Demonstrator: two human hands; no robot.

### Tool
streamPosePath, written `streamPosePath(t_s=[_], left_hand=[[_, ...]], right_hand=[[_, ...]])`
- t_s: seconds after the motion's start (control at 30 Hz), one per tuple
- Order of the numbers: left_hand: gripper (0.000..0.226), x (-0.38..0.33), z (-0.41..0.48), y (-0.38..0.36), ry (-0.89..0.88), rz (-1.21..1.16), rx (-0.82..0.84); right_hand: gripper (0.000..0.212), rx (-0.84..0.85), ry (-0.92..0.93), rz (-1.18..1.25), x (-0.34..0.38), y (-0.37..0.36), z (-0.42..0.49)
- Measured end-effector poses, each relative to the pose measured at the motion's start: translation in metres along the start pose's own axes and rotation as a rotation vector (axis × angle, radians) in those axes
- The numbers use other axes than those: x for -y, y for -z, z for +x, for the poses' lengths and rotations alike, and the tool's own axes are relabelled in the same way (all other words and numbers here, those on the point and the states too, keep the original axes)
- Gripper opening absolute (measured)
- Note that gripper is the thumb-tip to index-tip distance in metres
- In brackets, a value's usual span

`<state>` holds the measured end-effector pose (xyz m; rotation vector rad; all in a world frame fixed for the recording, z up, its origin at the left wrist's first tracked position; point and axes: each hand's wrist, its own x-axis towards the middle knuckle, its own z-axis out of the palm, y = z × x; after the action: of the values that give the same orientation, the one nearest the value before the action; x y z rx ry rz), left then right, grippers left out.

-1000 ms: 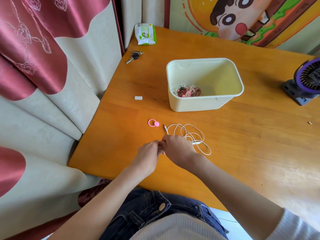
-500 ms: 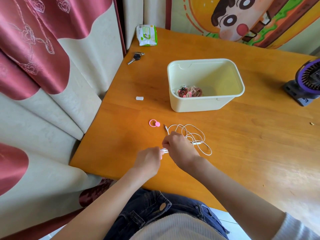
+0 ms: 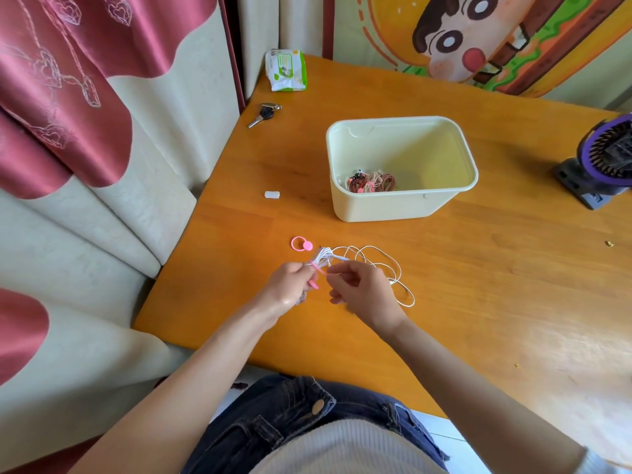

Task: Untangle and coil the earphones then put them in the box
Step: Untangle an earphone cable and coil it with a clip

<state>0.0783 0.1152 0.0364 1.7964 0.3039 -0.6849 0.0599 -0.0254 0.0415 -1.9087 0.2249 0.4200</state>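
White earphones (image 3: 372,260) lie in loose loops on the orange table (image 3: 478,285), one end gathered into a bunch. My left hand (image 3: 287,285) grips that bunch, which has a pink strap (image 3: 316,270) across it. My right hand (image 3: 362,290) pinches the strap's end just right of the bunch, and the loops trail behind it. The cream box (image 3: 403,203) stands open further back, with coiled red and beige cables (image 3: 371,183) in its near left corner.
A pink ring tie (image 3: 302,243) lies just beyond my left hand. A small white cap (image 3: 272,195), keys (image 3: 265,112) and a wipes packet (image 3: 286,70) sit along the left edge. A purple fan (image 3: 605,162) stands at far right. Curtains hang left.
My hands have lifted and drawn slightly apart. The cable end is now bunched in my left hand with a pink strap on it, and the loops have shifted toward my hands.
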Motion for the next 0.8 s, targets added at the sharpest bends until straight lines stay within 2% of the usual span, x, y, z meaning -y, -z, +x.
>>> streamPosePath(t_s=[0.13, 0.2, 0.33, 0.43, 0.57, 0.63, 0.7, 0.8], left_hand=[[0.037, -0.008, -0.015, 0.006, -0.022, 0.014, 0.268], [0.037, -0.01, -0.017, 0.007, -0.036, 0.012, 0.305], [0.037, -0.011, -0.013, 0.007, -0.028, -0.172, 0.153], [0.037, -0.011, -0.009, 0.003, -0.049, -0.115, 0.049], [0.04, -0.01, -0.01, 0.002, -0.072, -0.105, 0.094], [0.04, -0.011, -0.011, 0.003, -0.091, -0.1, 0.119], [0.039, -0.014, -0.013, 0.004, -0.15, -0.08, 0.15], [0.036, -0.023, -0.021, 0.007, -0.315, 0.082, 0.29]], right_hand=[[0.003, -0.03, 0.024, 0.025, -0.007, 0.008, 0.003], [0.006, -0.024, 0.053, 0.048, -0.007, 0.008, 0.002], [0.016, 0.013, 0.06, 0.181, 0.001, 0.001, -0.002], [0.02, -0.002, 0.105, 0.181, 0.005, -0.008, -0.009], [0.015, -0.005, 0.061, 0.163, 0.001, -0.009, -0.011], [0.015, 0.09, -0.043, 0.296, -0.001, -0.004, -0.01], [0.017, 0.255, -0.125, 0.444, -0.005, 0.003, -0.011], [0.027, 0.454, -0.125, 0.557, -0.023, 0.015, -0.01]])
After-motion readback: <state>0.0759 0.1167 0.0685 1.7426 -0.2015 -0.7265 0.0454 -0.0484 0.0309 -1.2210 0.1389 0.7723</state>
